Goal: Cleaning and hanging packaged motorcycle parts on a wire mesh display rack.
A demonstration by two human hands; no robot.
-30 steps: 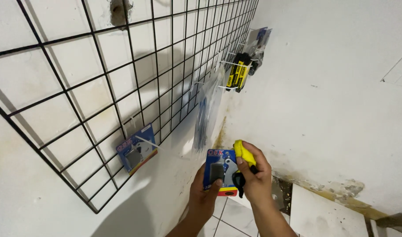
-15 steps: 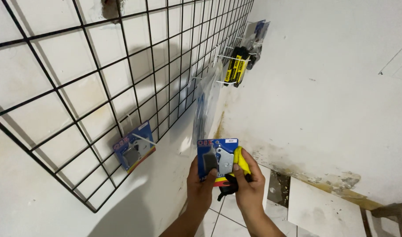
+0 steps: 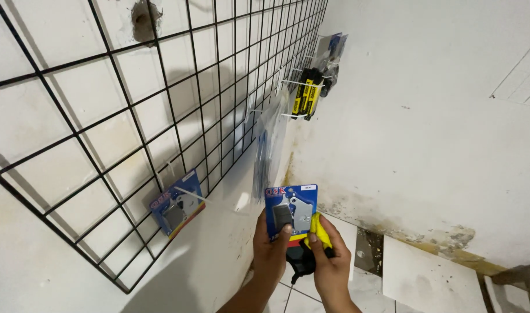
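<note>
My left hand [image 3: 271, 252] grips a blue blister card [image 3: 290, 210] with grey metal parts sealed on it, thumb pressed on its front, holding it upright before the white wall. My right hand [image 3: 329, 266] is clenched around a yellow and black tool [image 3: 316, 235] just beside the card's lower right corner. On the black wire grid [image 3: 161, 116] a matching blue card [image 3: 177, 204] hangs near the lower edge. Yellow and black packs [image 3: 306, 95] hang at the grid's far end.

Blue blister card [image 3: 290, 210] in hand; another [image 3: 177, 203] hangs on the grid [image 3: 103, 116].
</note>
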